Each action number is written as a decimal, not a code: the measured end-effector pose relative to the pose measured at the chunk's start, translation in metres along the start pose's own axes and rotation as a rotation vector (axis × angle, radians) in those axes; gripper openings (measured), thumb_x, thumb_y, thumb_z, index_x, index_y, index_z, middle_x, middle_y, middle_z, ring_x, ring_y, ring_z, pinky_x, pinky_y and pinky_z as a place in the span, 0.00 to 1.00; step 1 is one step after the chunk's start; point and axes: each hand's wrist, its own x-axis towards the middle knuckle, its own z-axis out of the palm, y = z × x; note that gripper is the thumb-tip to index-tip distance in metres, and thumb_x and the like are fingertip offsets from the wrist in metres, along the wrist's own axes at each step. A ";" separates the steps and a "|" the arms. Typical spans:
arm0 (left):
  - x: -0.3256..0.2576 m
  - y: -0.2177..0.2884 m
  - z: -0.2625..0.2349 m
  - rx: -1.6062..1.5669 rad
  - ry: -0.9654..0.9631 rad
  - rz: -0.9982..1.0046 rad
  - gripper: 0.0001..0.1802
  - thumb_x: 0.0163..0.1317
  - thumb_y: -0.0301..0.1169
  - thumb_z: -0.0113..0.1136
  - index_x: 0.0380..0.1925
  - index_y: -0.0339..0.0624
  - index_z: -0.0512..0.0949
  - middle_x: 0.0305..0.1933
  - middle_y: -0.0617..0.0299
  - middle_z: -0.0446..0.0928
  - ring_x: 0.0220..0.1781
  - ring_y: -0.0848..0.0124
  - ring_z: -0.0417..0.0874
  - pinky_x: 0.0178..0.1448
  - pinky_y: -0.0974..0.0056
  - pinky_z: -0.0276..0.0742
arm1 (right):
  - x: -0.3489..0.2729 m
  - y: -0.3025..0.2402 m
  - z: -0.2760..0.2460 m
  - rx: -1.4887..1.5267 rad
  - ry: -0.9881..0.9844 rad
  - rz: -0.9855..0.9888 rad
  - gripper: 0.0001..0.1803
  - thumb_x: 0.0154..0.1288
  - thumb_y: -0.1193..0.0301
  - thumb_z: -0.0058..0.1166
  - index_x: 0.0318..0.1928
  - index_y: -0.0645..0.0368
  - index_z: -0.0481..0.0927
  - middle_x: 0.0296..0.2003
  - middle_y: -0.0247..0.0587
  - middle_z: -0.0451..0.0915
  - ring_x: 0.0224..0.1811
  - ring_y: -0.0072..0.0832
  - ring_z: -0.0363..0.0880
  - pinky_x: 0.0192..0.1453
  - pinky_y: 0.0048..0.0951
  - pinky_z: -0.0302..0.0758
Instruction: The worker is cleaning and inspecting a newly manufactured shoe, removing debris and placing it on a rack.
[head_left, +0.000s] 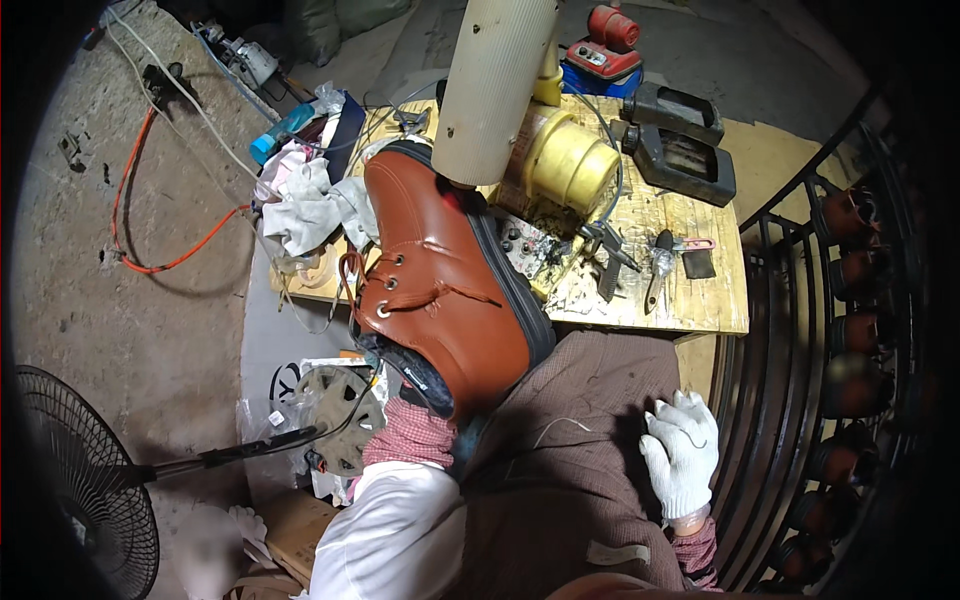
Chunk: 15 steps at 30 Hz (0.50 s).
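Note:
A brown leather lace-up boot (440,300) with a black sole and dark fleecy lining is held up over the near side of the workbench, its sole facing right. My left forearm (408,435), in a pink checked sleeve, runs into the boot's opening, so the hand holding it is hidden inside. Beside the toe and upper sole edge, the lower end of a cream cylindrical tube (495,90) comes down, next to a yellow blower-like housing (570,160). My right hand (682,450), in a white knit glove, rests empty by my right thigh, its fingers loosely bent and apart.
On the wooden workbench (700,290) lie black trays (685,165), hand tools (660,265) and white rags (310,205). A black rack (770,370) holding several brown boots stands at right. A fan (85,480) is at lower left. An orange cord (125,190) crosses the left floor.

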 end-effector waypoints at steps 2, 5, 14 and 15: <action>-0.005 -0.002 -0.006 -0.029 -0.040 0.018 0.42 0.74 0.63 0.49 0.79 0.55 0.55 0.77 0.53 0.63 0.74 0.50 0.70 0.74 0.37 0.71 | -0.008 0.001 -0.001 -0.002 0.007 0.018 0.13 0.51 0.69 0.70 0.39 0.54 0.87 0.42 0.39 0.85 0.54 0.44 0.82 0.73 0.49 0.70; 0.007 0.005 -0.015 -0.060 -0.098 0.058 0.43 0.73 0.63 0.49 0.79 0.55 0.55 0.77 0.53 0.63 0.74 0.50 0.70 0.74 0.36 0.71 | -0.012 0.001 0.001 0.023 0.009 0.037 0.12 0.52 0.70 0.69 0.39 0.54 0.87 0.42 0.39 0.85 0.53 0.44 0.82 0.73 0.49 0.70; -0.075 -0.034 -0.047 -0.140 -0.249 0.180 0.44 0.72 0.64 0.51 0.79 0.55 0.55 0.77 0.53 0.63 0.74 0.50 0.70 0.74 0.36 0.71 | -0.006 0.000 0.010 0.025 -0.003 -0.051 0.12 0.52 0.70 0.70 0.39 0.54 0.87 0.43 0.38 0.85 0.54 0.43 0.82 0.73 0.50 0.71; -0.096 -0.041 -0.046 -0.150 -0.266 0.193 0.44 0.72 0.64 0.51 0.79 0.55 0.55 0.77 0.53 0.63 0.74 0.50 0.70 0.74 0.36 0.71 | -0.005 -0.002 0.010 0.026 -0.011 -0.062 0.12 0.52 0.70 0.70 0.39 0.54 0.87 0.43 0.38 0.85 0.54 0.43 0.82 0.72 0.50 0.71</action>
